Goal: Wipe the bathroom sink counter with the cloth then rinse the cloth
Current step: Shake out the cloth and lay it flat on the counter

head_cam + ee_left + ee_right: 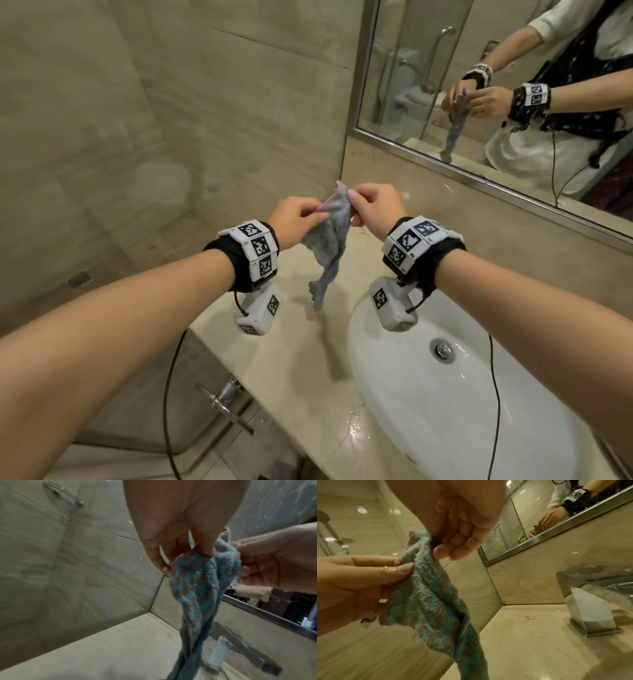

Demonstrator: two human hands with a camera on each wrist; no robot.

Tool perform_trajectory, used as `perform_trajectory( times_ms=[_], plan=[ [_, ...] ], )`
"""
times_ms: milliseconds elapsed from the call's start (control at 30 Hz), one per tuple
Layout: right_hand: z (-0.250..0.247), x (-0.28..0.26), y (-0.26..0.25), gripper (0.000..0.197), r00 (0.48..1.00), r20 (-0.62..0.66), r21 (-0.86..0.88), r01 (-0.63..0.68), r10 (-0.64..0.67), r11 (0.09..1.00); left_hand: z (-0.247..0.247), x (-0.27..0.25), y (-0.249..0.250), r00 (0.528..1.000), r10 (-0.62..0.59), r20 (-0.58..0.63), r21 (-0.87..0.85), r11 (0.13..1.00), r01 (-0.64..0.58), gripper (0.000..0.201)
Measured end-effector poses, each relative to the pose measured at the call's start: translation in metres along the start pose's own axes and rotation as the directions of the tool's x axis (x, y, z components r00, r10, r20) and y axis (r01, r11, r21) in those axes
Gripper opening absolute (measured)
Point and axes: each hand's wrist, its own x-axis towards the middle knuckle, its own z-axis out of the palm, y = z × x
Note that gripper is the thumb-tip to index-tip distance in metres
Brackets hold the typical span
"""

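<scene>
Nearest the viewer lies the white sink (428,404), its basin set into the beige marble counter (301,373), with water droplets on the counter beside the basin's front-left rim. Above the counter, left of the sink, hangs the cloth (329,240): a blue and pinkish-grey terry fabric, twisted into a narrow, rumpled strip, its lower end dangling free above the counter surface. The left hand (294,219) pinches the cloth's upper edge between thumb and fingers; the right hand (373,209) pinches the same edge just beside it, fingers curled. Beyond the sink, a chrome faucet (592,601) stands on the counter below the mirror (479,85).
</scene>
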Motion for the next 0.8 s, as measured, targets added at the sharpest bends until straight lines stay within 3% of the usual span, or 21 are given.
perform_trajectory(
  times_ms=[167,267,367,433,500,567,600,633,667,733,800],
  plan=[
    [-0.005,0.002,0.006,0.032,0.995,-0.07,0.038,-0.061,0.064,0.997,-0.012,0.003,0.002,0.994,0.003,-0.109,-0.043,0.999,-0.008,0.015],
    [-0.009,0.005,0.01,0.03,0.989,-0.107,-0.07,-0.106,0.098,0.992,-0.018,0.007,0.005,0.991,0.022,-0.13,-0.117,0.992,-0.038,0.02],
    [-0.011,0.005,0.01,0.024,0.987,-0.154,-0.163,-0.066,0.04,0.984,-0.018,0.009,0.01,0.995,0.006,-0.1,-0.112,0.994,-0.017,0.032],
    [-0.009,0.003,0.005,0.019,0.99,-0.142,-0.03,-0.008,0.004,1.0,-0.02,0.01,0.015,0.996,0.0,-0.09,-0.094,0.996,-0.008,0.032],
    [-0.006,0.004,-0.002,0.023,0.991,-0.127,0.238,-0.005,0.037,0.971,-0.026,0.01,0.018,0.999,-0.021,-0.024,-0.097,0.995,0.019,0.024],
    [-0.004,0.006,-0.011,0.027,0.981,-0.074,0.53,-0.113,0.179,0.84,-0.032,0.01,0.015,0.989,-0.051,0.138,-0.039,0.998,0.057,0.021],
    [-0.003,0.007,-0.013,0.027,0.972,-0.044,0.597,-0.161,0.232,0.786,-0.034,0.01,0.014,0.974,-0.072,0.217,0.033,0.997,0.066,0.024],
    [-0.003,0.008,-0.016,0.028,0.965,-0.04,0.582,-0.19,0.261,0.791,-0.035,0.009,0.013,0.958,-0.092,0.272,0.11,0.992,0.064,0.026],
    [-0.003,0.009,-0.016,0.028,0.967,-0.068,0.485,-0.183,0.245,0.855,-0.035,0.01,0.011,0.949,-0.109,0.295,0.179,0.982,0.058,0.025],
    [-0.002,0.008,-0.013,0.027,0.987,-0.097,0.221,-0.101,0.125,0.97,-0.034,0.011,0.007,0.953,-0.117,0.278,0.268,0.963,0.04,0.018],
    [0.0,0.007,-0.007,0.023,0.997,-0.049,0.082,-0.051,0.055,0.995,-0.034,0.012,0.006,0.967,-0.13,0.219,0.304,0.951,0.059,0.007]
  ],
)
